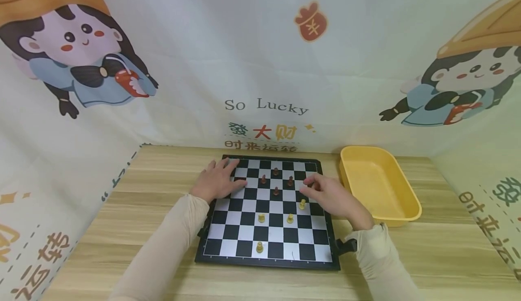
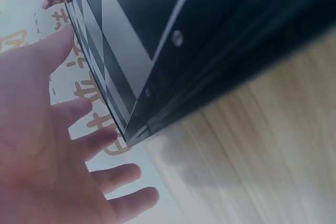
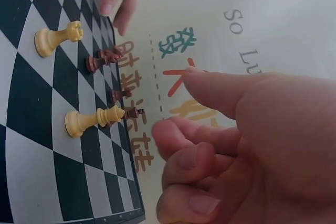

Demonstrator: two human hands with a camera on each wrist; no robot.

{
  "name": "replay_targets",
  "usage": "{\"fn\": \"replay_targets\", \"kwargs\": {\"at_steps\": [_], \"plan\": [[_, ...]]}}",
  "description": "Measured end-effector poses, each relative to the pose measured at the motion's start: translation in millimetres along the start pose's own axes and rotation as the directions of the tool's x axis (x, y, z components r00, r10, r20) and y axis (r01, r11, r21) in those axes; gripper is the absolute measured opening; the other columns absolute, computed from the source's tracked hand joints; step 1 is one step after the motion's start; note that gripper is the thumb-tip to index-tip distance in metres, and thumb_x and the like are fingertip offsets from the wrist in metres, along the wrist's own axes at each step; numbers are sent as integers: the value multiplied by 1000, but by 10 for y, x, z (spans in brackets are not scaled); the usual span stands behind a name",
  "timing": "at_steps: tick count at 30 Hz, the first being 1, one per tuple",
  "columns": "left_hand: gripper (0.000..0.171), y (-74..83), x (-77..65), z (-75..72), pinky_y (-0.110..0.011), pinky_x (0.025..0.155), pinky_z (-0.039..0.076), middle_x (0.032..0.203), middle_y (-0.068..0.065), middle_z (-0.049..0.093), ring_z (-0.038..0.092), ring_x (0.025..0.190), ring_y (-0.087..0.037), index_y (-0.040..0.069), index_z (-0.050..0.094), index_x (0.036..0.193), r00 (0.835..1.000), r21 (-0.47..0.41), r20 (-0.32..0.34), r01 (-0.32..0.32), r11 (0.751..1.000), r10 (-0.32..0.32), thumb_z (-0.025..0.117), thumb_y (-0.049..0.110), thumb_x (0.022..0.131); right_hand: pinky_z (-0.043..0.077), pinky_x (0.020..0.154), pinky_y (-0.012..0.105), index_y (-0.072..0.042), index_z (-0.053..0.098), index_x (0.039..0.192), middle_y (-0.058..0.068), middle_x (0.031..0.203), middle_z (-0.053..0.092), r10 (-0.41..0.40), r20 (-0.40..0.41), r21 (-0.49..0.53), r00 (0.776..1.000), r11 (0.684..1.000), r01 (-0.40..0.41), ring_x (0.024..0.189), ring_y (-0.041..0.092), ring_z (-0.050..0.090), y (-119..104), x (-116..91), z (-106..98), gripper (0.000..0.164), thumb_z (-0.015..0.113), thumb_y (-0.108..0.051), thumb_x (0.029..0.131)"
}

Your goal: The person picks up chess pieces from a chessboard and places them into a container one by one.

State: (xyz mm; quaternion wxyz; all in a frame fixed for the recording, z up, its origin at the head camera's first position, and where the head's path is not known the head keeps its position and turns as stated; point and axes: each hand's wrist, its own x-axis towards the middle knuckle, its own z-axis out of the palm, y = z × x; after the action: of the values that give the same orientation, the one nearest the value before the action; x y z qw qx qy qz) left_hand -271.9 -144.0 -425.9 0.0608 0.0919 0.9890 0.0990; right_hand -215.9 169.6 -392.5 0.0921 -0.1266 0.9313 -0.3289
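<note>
A black-and-white chessboard [image 1: 243,232] lies on the table with several cream and dark red chess pieces standing on it. My left hand [image 1: 215,179] is spread at the board's upper left edge, holding nothing; whether it touches the board is unclear. Over the right edge, my right hand [image 1: 334,197] hovers with fingers loosely bent and thumb apart, nothing between them. Nearest to it stand a cream piece [image 1: 302,204] and a dark red piece [image 1: 290,181]. The right wrist view shows a cream rook [image 3: 50,40] and a cream crowned piece [image 3: 76,123].
To the right of the board sits a yellow plastic tray [image 1: 372,188]. A wood-grain table [image 1: 122,228] lies beneath everything. Behind it hangs a white printed cloth [image 1: 195,79], with more cloth along both sides.
</note>
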Motion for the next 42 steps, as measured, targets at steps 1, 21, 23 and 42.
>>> {"fn": "replay_targets", "kwargs": {"at_steps": [1, 21, 23, 42], "plan": [[79, -2, 1, -4, -67, 118, 35, 167, -19, 30, 30, 150, -52, 18, 33, 161, 1000, -4, 8, 4, 1000, -4, 54, 62, 97, 49, 68, 28, -1, 63, 128, 8, 96, 67, 3, 3, 7, 1000, 1000, -3, 81, 18, 58, 12, -4, 9, 41, 61, -32, 102], [82, -19, 21, -48, -64, 121, 32, 170, -21, 20, 33, 148, -55, 14, 33, 161, 986, -67, 156, 63, 996, -52, 62, 55, 96, 47, 70, 30, 0, 63, 126, 7, 90, 65, -35, 39, 123, 999, 992, 30, 80, 17, 56, 193, -43, 38, 43, 71, -27, 94], [82, -18, 18, -49, -64, 120, 34, 170, -20, 20, 35, 146, -56, 14, 33, 161, 985, -74, 161, 71, 995, -59, 63, 55, 95, 47, 69, 29, -1, 64, 125, 7, 90, 64, -34, 49, 133, 998, 991, 27, 80, 17, 56, 196, -52, 41, 43, 72, -28, 93], [86, -139, 70, -46, -56, 124, 33, 171, -16, 21, 28, 155, -43, 17, 39, 159, 985, -151, 163, 84, 985, -59, 73, 53, 89, 39, 62, 26, 1, 64, 122, 3, 78, 57, -13, 118, 200, 993, 980, -11, 70, 15, 50, 233, 42, 197, 41, 76, -22, 90]]}}
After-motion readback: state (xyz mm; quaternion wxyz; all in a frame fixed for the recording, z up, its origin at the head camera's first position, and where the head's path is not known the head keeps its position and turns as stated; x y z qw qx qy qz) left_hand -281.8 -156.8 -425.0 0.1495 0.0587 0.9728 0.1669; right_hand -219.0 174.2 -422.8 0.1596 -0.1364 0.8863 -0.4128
